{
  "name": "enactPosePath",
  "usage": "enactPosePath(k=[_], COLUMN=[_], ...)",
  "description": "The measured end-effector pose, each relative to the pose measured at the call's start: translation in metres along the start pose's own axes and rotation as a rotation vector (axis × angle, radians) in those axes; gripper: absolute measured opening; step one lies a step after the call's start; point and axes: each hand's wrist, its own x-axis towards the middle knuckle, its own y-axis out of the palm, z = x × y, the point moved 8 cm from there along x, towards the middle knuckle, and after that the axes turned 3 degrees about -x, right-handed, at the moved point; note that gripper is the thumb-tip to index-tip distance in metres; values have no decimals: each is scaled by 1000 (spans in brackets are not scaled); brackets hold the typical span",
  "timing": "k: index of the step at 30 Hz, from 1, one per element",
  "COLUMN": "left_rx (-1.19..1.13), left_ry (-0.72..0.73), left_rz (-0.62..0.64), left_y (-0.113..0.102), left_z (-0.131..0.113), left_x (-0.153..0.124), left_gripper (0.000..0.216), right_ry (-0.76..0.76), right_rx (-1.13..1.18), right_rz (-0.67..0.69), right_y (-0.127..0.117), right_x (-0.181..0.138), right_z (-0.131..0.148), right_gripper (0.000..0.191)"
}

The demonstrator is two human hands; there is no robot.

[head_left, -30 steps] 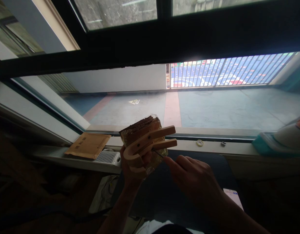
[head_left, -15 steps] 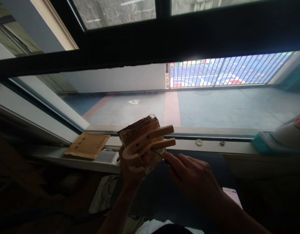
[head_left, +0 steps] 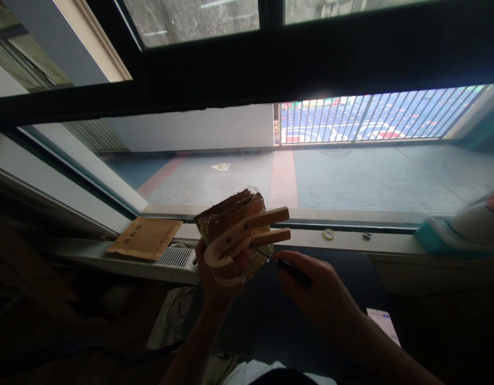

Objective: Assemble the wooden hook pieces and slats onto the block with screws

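My left hand (head_left: 209, 286) grips a wooden piece (head_left: 231, 214) with a rough dark top, partly covered in clear, shiny film. On its near side are pale, curved wooden hooks (head_left: 223, 256) with two straight prongs pointing right and small dark holes. My right hand (head_left: 317, 286) is closed around the black handle of a screwdriver (head_left: 293, 271). The thin shaft points left, its tip at the wood just below the lower prong. Whether the tip sits in a screw is too small to tell. Part of my left fingers is hidden behind the wood.
Below my hands is a dark table (head_left: 255, 331), with a phone (head_left: 383, 325) at its right. A brown envelope (head_left: 146, 238) lies on the radiator (head_left: 178, 262). The windowsill (head_left: 307, 235) holds a tape roll (head_left: 328, 235), a small grey object (head_left: 367, 236) and a teal container (head_left: 431, 235).
My right fingers have shifted back and opened around the screwdriver, so more of its black handle shows. The wooden piece has moved very slightly right.
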Motion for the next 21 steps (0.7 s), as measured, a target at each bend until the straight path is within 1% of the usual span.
enactPosePath(k=[3,6,8,9,12,14,17,19,21], left_rx=[28,13,7,7,29,51,79,80,57], left_ry=[-23,-61,-76,-76,-51,-27,-5,-8,-18], left_rz=[-17,-17,-8,0,21,24,-5,-12,-2], left_y=[-2,-2,-2,-1,-1,-2,-4,-4,-1], left_z=[2,6,9,10,10,8,6,6,5], left_x=[-2,-3,-3,-3,-2,-1,1,1,0], left_gripper=[66,61,61,61,64,67,70,69,66], right_ry=[-90,-266,-348,-363,-316,-231,-107,-82,-111], right_rx=[-212,-418,-483,-490,-401,-268,-82,-65,-164], right_rz=[-29,-66,-81,-84,-83,-67,-53,-51,-51], right_y=[-5,-7,-5,-4,-3,-2,-1,-1,-3], right_x=[-2,-5,-8,-8,-8,-7,-5,-4,-4], right_z=[11,28,34,34,29,20,9,7,11], right_gripper=[37,30,26,25,25,25,28,30,32])
